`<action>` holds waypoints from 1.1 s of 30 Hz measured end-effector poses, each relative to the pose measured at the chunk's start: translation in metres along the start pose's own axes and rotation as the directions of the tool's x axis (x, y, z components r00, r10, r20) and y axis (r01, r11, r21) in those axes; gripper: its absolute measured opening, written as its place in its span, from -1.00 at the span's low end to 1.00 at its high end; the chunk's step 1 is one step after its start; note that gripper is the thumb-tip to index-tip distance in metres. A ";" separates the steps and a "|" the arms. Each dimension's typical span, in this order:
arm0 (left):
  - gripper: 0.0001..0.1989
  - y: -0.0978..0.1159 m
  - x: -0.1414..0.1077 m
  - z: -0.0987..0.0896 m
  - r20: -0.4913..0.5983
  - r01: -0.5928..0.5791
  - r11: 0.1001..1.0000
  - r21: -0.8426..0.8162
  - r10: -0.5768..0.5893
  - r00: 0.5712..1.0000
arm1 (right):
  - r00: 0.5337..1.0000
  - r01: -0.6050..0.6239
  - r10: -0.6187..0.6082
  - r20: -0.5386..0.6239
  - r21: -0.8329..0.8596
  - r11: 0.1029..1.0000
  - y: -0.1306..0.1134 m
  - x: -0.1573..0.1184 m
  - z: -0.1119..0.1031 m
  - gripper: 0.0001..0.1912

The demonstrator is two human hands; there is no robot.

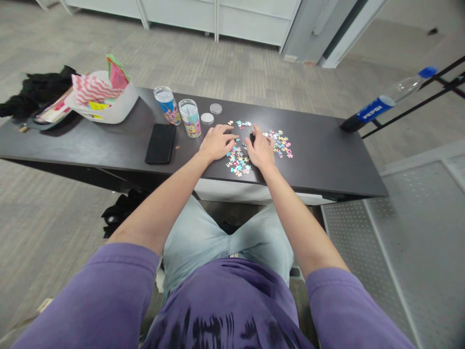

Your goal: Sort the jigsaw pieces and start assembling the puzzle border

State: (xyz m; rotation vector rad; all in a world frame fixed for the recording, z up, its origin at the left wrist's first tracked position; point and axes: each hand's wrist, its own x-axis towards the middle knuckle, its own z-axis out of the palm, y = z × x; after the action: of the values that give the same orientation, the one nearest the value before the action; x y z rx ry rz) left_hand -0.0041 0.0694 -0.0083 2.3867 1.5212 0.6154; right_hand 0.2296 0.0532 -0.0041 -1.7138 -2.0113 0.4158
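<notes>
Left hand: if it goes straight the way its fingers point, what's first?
The left hand would likely meet the loose puzzle pieces by its fingertips first; fingertip height is unclear.

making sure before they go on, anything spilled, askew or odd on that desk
No damage or spill stands out. Slightly odd: one puzzle piece lies alone beside the black phone, apart from the puzzle pieces around the hands.
</notes>
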 end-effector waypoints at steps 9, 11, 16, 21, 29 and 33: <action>-0.50 0.005 0.000 0.001 -0.041 0.043 0.998 -0.037 -0.045 0.998 | 0.993 -0.095 0.094 -0.078 -0.012 0.995 0.012 -0.014 -0.009 -0.16; -0.56 0.005 0.002 0.002 -0.042 0.056 0.998 -0.036 -0.058 0.997 | 0.999 -0.038 0.037 -0.016 -0.062 0.997 0.012 -0.016 -0.007 -0.16; -0.61 0.004 0.002 0.003 -0.051 0.070 0.996 -0.059 -0.073 0.996 | 0.999 -0.022 0.026 0.030 -0.138 0.990 0.017 -0.017 -0.006 -0.19; -0.60 0.006 0.002 0.002 -0.040 0.071 0.996 -0.054 -0.073 0.997 | 0.996 -0.075 0.084 0.030 -0.215 0.974 0.029 -0.023 -0.021 -0.11; -0.56 0.009 0.004 0.002 -0.026 0.065 0.996 -0.066 -0.067 0.997 | 0.986 0.020 0.046 0.161 -0.385 0.923 0.057 -0.097 -0.073 -0.10; -0.53 0.010 0.003 0.001 -0.025 0.025 0.994 -0.109 -0.028 0.999 | 0.974 0.026 0.081 0.213 -0.457 0.889 0.078 -0.128 -0.093 -0.08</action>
State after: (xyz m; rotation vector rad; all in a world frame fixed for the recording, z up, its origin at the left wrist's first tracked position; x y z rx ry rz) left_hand 0.0057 0.0681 -0.0040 2.2828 1.4881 0.7079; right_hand 0.3587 -0.0647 0.0158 -2.0509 -2.3979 0.1519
